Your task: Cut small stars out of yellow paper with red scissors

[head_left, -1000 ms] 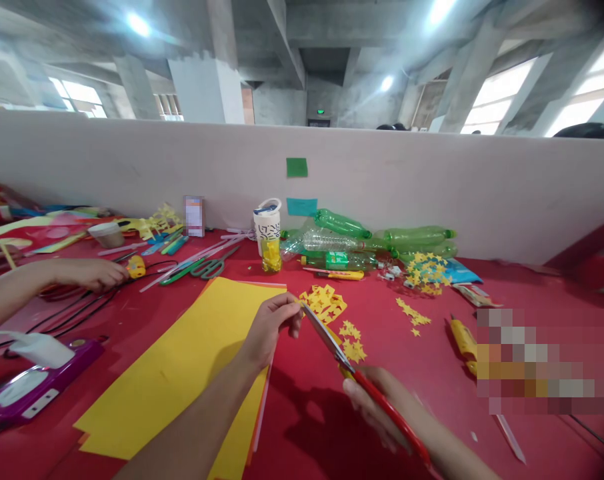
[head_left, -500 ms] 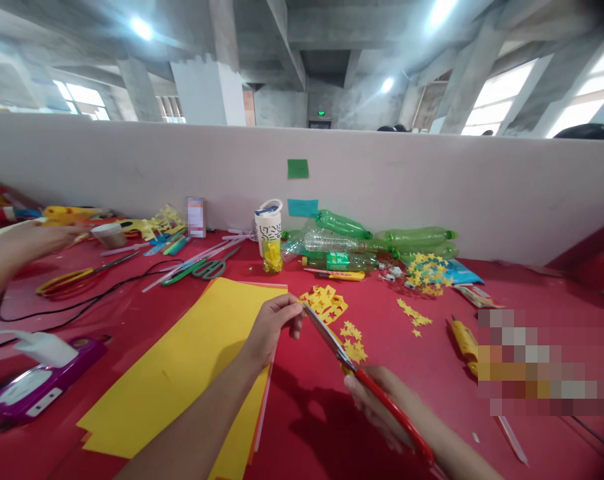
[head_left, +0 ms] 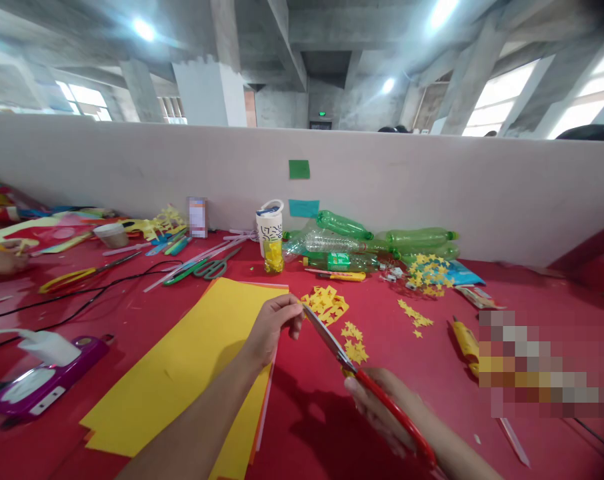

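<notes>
My left hand (head_left: 277, 320) is pinched closed, and a trace of yellow paper (head_left: 301, 304) shows at its fingertips, mostly hidden by them. Red-handled scissors (head_left: 332, 343) are gripped in my right hand (head_left: 382, 403), their blade tips touching or nearly touching my left fingertips. Just beyond the blades lies a pile of yellow paper offcuts with star-shaped holes (head_left: 325, 305). Small yellow paper stars (head_left: 356, 350) are heaped right of the scissors. Beneath my left forearm is a stack of yellow sheets (head_left: 182, 360), with orange and pale edges peeking out.
Green plastic bottles (head_left: 422, 238) lie along the partition beside a white cup (head_left: 269, 230). More stars (head_left: 416, 317) and a yellow glue gun (head_left: 465, 340) are at right. At left are a purple power strip (head_left: 52, 380), yellow-handled scissors (head_left: 72, 279) and another person's hand (head_left: 2, 261).
The other person's arm at the left has drawn back toward the left edge. My hands and the scissors stay almost where they were; the whole view shifts very slightly.
</notes>
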